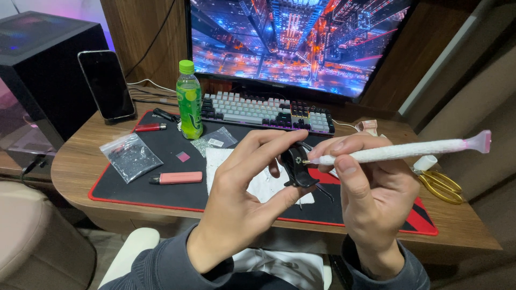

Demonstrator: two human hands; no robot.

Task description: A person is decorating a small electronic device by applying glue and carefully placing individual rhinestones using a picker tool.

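My left hand (244, 188) pinches a small black hair clip (296, 166) between thumb and fingers, held above the desk. My right hand (371, 188) grips a long white pen-shaped tool (400, 152) with a pink flat end, and its tip touches the top of the clip. Below the hands a white cloth (263, 185) lies on a black desk mat with a red edge (161, 185).
On the mat lie a clear bag of dark beads (130, 156), a second small bag (216, 140), a pink lighter-like stick (177, 178) and a green bottle (189, 100). Gold scissors (442, 185) lie right. Keyboard (267, 111), monitor (298, 43), upright phone (107, 84) stand behind.
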